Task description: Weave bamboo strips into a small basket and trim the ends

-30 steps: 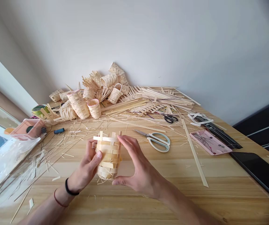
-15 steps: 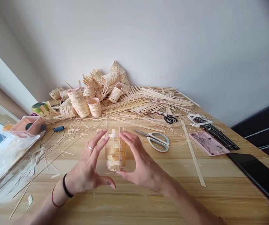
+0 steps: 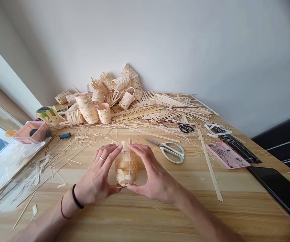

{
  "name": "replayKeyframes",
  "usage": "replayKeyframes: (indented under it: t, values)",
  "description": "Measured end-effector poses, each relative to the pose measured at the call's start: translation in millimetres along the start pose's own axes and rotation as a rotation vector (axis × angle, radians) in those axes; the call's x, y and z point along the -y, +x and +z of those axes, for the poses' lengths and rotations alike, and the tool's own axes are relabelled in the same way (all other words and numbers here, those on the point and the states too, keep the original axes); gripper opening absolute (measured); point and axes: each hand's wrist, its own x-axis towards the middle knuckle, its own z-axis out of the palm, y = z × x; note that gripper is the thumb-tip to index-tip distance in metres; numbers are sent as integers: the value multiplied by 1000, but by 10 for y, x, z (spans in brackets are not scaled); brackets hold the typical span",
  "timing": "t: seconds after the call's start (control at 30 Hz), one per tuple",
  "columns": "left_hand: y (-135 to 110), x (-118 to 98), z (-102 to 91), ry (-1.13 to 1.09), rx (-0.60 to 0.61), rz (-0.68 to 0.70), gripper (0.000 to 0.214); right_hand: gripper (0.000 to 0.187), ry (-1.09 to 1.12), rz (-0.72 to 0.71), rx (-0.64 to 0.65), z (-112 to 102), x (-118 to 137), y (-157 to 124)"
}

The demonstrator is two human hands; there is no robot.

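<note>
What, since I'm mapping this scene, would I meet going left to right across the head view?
Pink bin, blue cylinder, left hand, woven basket, right hand, black-handled scissors, pink tray, flat black device.

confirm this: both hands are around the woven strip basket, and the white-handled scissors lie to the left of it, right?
Not quite: the white-handled scissors lie to the right of the woven strip basket, as the head view shows. The left hand and right hand are both around it.
</note>
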Motion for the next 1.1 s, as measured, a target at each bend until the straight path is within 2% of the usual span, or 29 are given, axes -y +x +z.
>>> replayKeyframes:
  t: [0.1,0.23,0.27,0.4,0.47,0.57,0.63,0.7,0.73,0.83,0.9,1.1]
  values:
    - [-11,25,-33,-59,26,22,122,119,3,-11,2,15,-10,-7]
    - [2,79,-160,-271,40,17,125,119,-3,-28,14,21,-32,-18]
    - [12,85,-193,-319,16,-14,114,119,-4,-28,16,19,-35,-20]
    - [64,61,-257,-322,-138,-170,37,117,10,-31,38,21,-19,-29]
    - [85,43,-250,-282,-174,-192,21,117,13,-47,53,33,-1,-36]
    - [93,33,-229,-265,-204,-188,12,116,16,-63,70,56,23,-49]
    - [82,31,-221,-240,-208,-185,14,117,14,-59,69,64,28,-55]
    - [63,22,-217,-204,-193,-160,24,117,0,-40,56,62,25,-58]
    - [53,13,-213,-195,-177,-137,37,117,-10,-30,46,58,20,-57]
    - [28,-25,-183,-206,-87,-50,94,116,-37,-37,12,45,1,-51]
    - [18,-50,-143,-177,-21,-1,116,117,-47,-66,-7,41,-10,-44]
    - [3,-107,-38,-44,24,-46,112,114,-31,-110,-11,53,-20,-33]
